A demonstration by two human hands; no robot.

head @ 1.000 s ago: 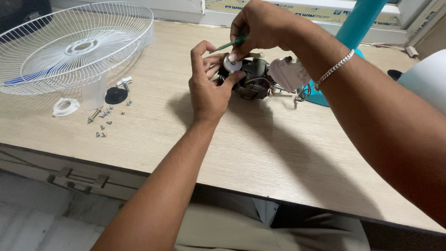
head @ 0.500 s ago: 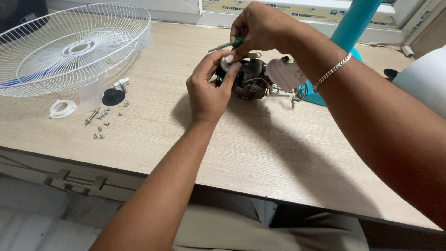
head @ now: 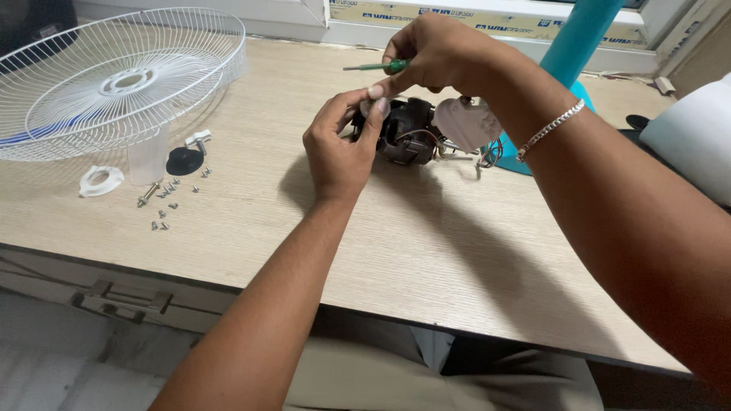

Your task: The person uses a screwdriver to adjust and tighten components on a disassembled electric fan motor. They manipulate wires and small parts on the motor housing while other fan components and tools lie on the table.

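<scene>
Looking down at my own arms: both forearms bare, no sleeves in sight. On my right wrist sits a silver chain bracelet [head: 550, 129], flat links catching the light. Both hands ungloved, fingernails trimmed short.

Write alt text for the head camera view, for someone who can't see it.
Two bare hands work on a dark fan motor on a pale wooden table: the left hand steadies it, the right hand holds a green screwdriver. To the left lie a white wire fan guard and loose screws.
</scene>
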